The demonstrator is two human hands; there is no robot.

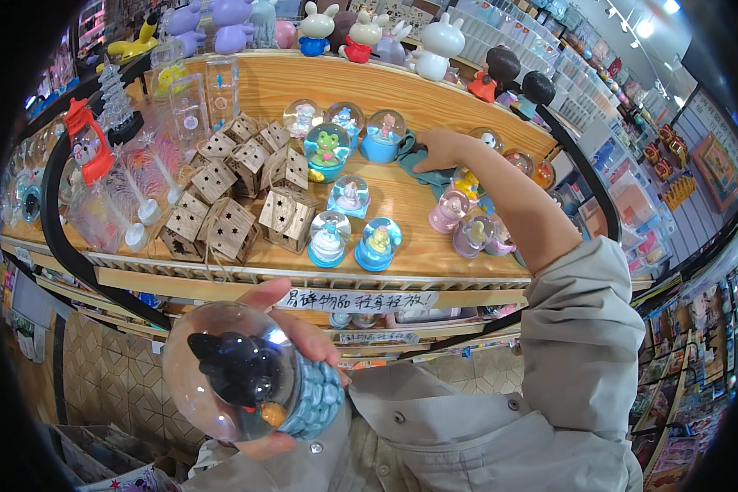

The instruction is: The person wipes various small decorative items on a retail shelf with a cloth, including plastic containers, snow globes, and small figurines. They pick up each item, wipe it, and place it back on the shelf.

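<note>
My left hand (304, 338) is wrapped around a large snow globe (240, 375), tilted on its side in front of my body. Inside its clear dome is a black figure with a small orange piece near it; its base is blue with a woven pattern. Over the wooden display shelf (400, 197), my right arm reaches out, and my right hand (444, 149) grips a dark green cloth (427, 175). The cloth lies crumpled beside a blue-based snow globe (382, 144). A frog snow globe (327, 150) stands further left.
Small wooden houses (230, 224) crowd the shelf's left half. Snow globes with pink bases (449, 212) stand under my right forearm. A low metal rail (369, 280) edges the shelf's front. Rabbit figures (440, 46) line the back ledge. A handwritten sign (357, 300) hangs at the front.
</note>
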